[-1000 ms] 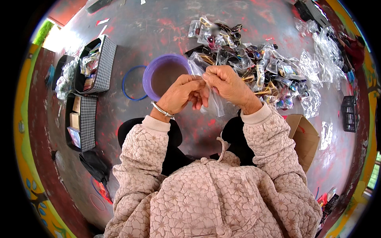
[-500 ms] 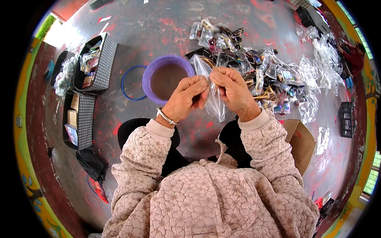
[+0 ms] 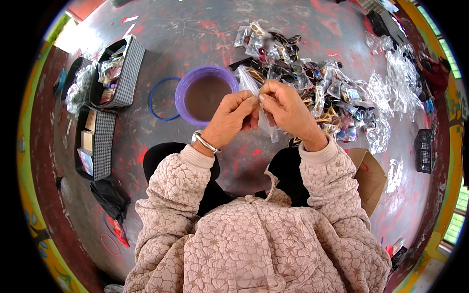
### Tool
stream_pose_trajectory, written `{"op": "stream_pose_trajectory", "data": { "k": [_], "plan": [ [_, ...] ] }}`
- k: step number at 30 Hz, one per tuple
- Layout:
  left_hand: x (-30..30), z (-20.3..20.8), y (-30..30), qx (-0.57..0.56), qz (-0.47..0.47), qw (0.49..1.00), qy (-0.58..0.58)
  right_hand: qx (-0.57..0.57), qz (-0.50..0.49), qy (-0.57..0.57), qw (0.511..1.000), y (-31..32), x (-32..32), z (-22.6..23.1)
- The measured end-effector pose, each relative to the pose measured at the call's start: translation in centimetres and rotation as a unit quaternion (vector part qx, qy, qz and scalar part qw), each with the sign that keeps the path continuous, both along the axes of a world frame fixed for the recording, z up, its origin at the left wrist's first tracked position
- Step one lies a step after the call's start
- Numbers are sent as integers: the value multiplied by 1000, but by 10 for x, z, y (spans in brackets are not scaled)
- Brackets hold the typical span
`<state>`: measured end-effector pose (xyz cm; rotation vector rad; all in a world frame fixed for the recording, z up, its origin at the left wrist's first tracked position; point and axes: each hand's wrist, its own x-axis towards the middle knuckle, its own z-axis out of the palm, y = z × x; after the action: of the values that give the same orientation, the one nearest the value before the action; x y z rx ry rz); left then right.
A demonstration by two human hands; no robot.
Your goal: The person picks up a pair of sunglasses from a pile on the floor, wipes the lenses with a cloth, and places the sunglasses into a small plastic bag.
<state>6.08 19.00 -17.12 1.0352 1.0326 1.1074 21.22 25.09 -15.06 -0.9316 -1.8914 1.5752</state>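
A clear plastic bag (image 3: 268, 128) hangs between my two hands, one end pointing up and away, the other hanging toward me. My left hand (image 3: 231, 113) is closed, pinching the bag with thumb and fingers. My right hand (image 3: 289, 108) pinches it too, fingertips almost touching the left ones. The bag looks bunched; whether anything is inside I cannot tell. Beyond my right hand spreads a pile of sunglasses (image 3: 312, 78), many in clear wrappers. Left of my hands stands a purple basin (image 3: 181, 100) of brownish liquid.
A blue hoop (image 3: 152, 97) lies left of the basin. Checked storage boxes (image 3: 131, 73) with packaged goods stand farther left. At right are crumpled clear wrappers (image 3: 398, 73), a black plastic crate (image 3: 425, 151) and an open cardboard box (image 3: 369, 180) beside my right arm.
The bag is more bunched and its lower end has drawn up between my hands. My fingertips have come closer together, and both hands still pinch it.
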Motion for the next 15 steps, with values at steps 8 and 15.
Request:
{"op": "stream_pose_trajectory", "data": {
  "k": [8,15],
  "plan": [
    [1,0,-1,12,-26,999,17,-48,8,-24,999,-4,-2,7],
    [-1,1,-5,-15,-29,988,-151,-127,-3,130,983,-12,-5,8]
  ]
}}
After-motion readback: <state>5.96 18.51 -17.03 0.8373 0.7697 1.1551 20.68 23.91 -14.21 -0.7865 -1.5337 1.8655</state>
